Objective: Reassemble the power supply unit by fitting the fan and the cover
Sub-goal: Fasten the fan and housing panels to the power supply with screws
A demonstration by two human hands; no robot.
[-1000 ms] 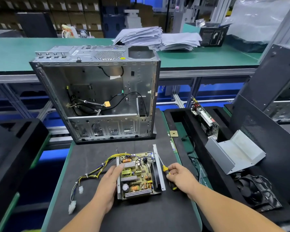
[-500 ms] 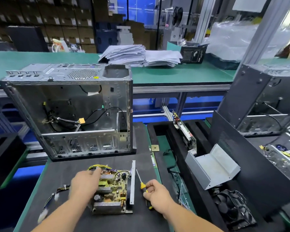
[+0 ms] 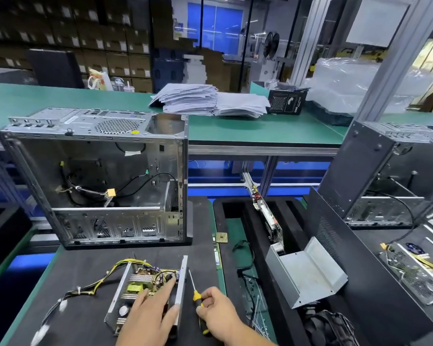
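Observation:
The open power supply unit (image 3: 135, 285) lies on the black mat near me, its circuit board bare and its yellow and black cables trailing left. My left hand (image 3: 151, 312) rests on top of it, thumb against its right metal wall. My right hand (image 3: 216, 314) grips a yellow-handled screwdriver (image 3: 195, 292), tip pointing away, just right of the unit. The grey metal cover (image 3: 306, 272) sits in the black tray on the right. A black fan (image 3: 328, 328) lies below the cover at the tray's near end.
An empty computer case (image 3: 98, 176) stands open behind the unit. A circuit board (image 3: 266, 216) leans in the black tray (image 3: 238, 203). A second case (image 3: 390, 176) and another power supply (image 3: 415, 278) sit at the right. Paper stacks (image 3: 205, 99) lie on the green bench.
My view has lifted and swung right. My left hand slid from the unit's left side across its top to the right wall. My right hand keeps the screwdriver beside the unit.

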